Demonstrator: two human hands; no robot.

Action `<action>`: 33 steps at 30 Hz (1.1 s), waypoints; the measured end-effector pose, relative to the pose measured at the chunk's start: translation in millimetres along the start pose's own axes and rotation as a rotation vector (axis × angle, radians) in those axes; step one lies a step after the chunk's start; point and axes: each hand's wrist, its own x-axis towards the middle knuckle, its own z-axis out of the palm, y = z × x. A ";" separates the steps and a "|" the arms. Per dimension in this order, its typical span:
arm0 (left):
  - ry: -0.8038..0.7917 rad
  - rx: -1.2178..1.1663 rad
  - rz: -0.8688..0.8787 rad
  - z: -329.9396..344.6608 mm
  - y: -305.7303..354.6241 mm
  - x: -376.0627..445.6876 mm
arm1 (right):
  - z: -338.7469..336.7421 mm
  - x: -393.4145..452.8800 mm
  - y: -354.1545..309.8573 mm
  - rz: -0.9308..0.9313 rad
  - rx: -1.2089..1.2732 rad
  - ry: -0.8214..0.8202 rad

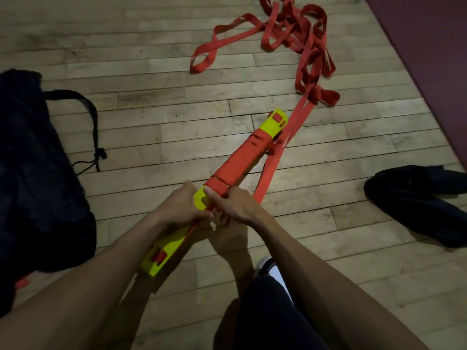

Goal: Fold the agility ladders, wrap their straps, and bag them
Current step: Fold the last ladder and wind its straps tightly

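Yellow rungs [274, 123], stacked stiff and light, lie slanted over the wood floor [151, 137]; the left hand [180, 207] grips the bundle's middle while the right hand [237, 205] pinches the limp red strap [298, 122], best held taut near the wraps.

The stacked yellow ladder rungs [274, 122] lay diagonally, half bound in red strap [237, 162]; loose strap tangled beyond, the dark bag [32, 173] left of them

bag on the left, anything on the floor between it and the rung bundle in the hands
Nothing visible: bare floor lies between the bundle and the bag, apart from the bag's own drawstring. The loose strap trails the other way.
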 end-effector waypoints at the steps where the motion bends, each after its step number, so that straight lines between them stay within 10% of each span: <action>1: 0.127 0.118 0.017 6.8 2.2 -2.5 | 2.2 -0.4 -1.9 0.019 0.007 0.008; 5: 0.252 0.161 0.068 21.6 11.5 -9.4 | 2.1 0.2 2.6 0.132 0.195 0.009; 14: -0.184 -0.738 -0.074 -0.4 2.9 -18.4 | -0.2 -1.6 5.6 0.075 0.347 -0.068; 20: 0.115 -0.552 -0.110 7.9 3.5 -12.4 | -1.4 3.4 -8.3 -0.011 -0.037 0.037; 26: 0.167 -0.113 -0.137 8.2 11.5 -8.3 | 5.7 6.9 -0.3 0.077 0.119 0.054; 33: -0.023 -0.583 -0.090 3.1 13.8 -17.7 | -2.6 3.0 8.2 0.093 0.354 0.003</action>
